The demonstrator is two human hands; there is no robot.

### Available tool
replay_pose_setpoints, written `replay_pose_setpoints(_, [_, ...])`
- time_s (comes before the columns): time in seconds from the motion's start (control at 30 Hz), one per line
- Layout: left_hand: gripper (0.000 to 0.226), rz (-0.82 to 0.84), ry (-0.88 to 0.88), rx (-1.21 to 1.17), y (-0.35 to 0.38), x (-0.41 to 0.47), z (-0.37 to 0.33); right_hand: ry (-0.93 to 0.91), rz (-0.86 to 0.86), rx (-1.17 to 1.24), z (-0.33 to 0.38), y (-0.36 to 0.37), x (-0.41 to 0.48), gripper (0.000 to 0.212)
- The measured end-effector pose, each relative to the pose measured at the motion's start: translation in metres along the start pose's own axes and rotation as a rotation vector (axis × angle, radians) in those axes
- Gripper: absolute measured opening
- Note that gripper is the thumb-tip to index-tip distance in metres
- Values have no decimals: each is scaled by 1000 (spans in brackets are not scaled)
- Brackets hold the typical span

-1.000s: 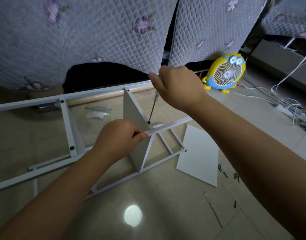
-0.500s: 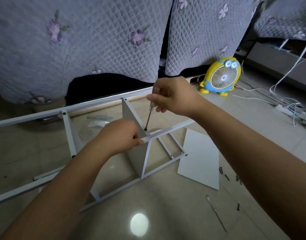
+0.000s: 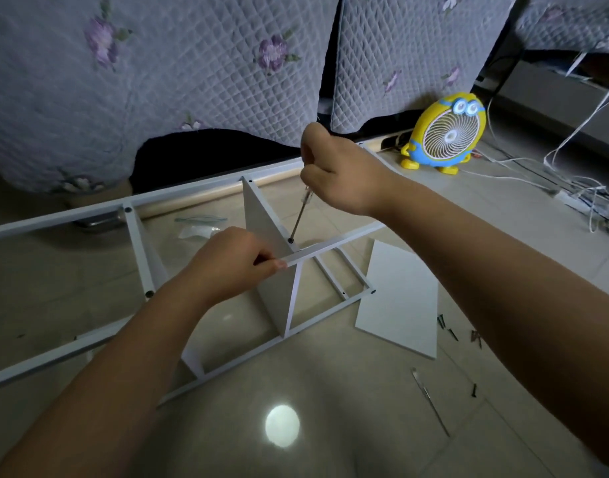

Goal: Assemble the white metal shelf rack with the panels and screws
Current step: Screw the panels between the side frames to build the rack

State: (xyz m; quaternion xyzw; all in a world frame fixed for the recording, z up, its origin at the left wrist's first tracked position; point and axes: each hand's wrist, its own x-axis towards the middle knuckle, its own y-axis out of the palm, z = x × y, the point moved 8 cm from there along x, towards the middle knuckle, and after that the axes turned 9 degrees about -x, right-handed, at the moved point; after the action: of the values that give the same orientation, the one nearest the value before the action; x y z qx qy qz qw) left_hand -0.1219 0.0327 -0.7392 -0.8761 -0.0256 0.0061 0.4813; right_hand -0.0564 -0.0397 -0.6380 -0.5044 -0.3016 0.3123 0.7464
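**Driving a screw into the rack's near rail**

The quilt [image 3: 158, 81] hangs across the whole far side, and its hem drops close behind the far rail. Under everything is tiled floor [image 3: 348, 453], with a wide bare stretch between me and the frame, broken only by a round glare spot [image 3: 282, 426].

The rack [image 3: 54, 224] lies on its side on the floor. Its long white rails run from the left edge of view toward the middle, with dark screw heads at the joints. One panel [image 3: 261, 215] stands on edge between the rails, just under my hands. A loose panel [image 3: 399, 305] lies flat just beside the rack's right end, its near corner pointing toward me.

The fan [image 3: 444, 132] stands at the far right, well apart from the rack, with cables [image 3: 572, 188] trailing along the floor beyond it.

My right hand [image 3: 337, 170] is clenched in a fist round the handle of the screwdriver [image 3: 299, 219]. Its shaft slants down and left, and its tip sits on the screw [image 3: 290, 240] where the near rail meets the panel's top edge. My left hand [image 3: 234, 260] grasps that same rail just left of the panel, with the thumb tip laid along its near edge.

Spare screws [image 3: 448, 326] are scattered on the tiles right of the loose panel. A thin metal rod [image 3: 430, 401] lies nearer me.
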Motion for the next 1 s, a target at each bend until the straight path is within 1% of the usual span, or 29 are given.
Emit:
replay_pose_setpoints(0.03, [32, -7, -3, -33, 0, 0, 1, -2, 15, 52, -1, 1, -2, 8])
replay_pose_setpoints(0.1, [28, -17, -9, -92, 0, -2, 2, -22, 27, 121, -1, 3, -5, 11])
replay_pose_setpoints(0.17, [27, -25, -11, -125, -1, -3, 3, -32, 3, 162, -3, 3, -6, 12])
replay_pose_setpoints(0.27, [30, -38, -24, -155, -2, -4, 4, -26, -48, 188, -7, 0, -7, 7])
replay_pose_setpoints(0.3, [31, -41, -24, -150, -2, -4, 4, -20, -59, 162, -8, -1, -7, 9])
replay_pose_setpoints(0.37, [33, -47, -17, -126, -1, -5, 5, 6, -59, 76, -7, -4, -5, 20])
replay_pose_setpoints(0.47, [33, -36, -8, -89, 0, -4, 4, 32, -18, -160, 1, -7, -1, 37])
replay_pose_setpoints(0.53, [30, -32, -1, -103, 0, -4, 3, 36, -34, -276, 7, -8, 1, 42])
replay_pose_setpoints(0.6, [29, -46, -4, -134, -4, -2, 7, 49, -78, -311, 7, -8, 1, 41])
replay_pose_setpoints(0.67, [30, -142, -16, -67, -16, 2, 21, 60, -100, -325, 2, -6, -2, 32])
replay_pose_setpoints(0.73, [41, -261, -31, 107, -34, 10, 38, 51, -119, -308, -3, -3, -9, 26])
replay_pose_setpoints(0.77, [48, -285, -60, 210, -41, 16, 47, 41, -135, -280, -4, -2, -12, 26])
replay_pose_setpoints(0.83, [57, -261, -173, 378, -50, 29, 66, 36, -161, -152, -6, 0, -17, 23])
replay_pose_setpoints(0.87, [59, -243, -224, 421, -51, 35, 74, 32, -161, -83, -6, 2, -18, 22])
replay_pose_setpoints(0.93, [60, -212, -296, 439, -48, 46, 87, -4, -163, 4, -4, 6, -16, 21])
replay_pose_setpoints(1.0, [61, -184, -343, 429, -39, 51, 96, -45, -201, 37, -3, 7, -15, 20])
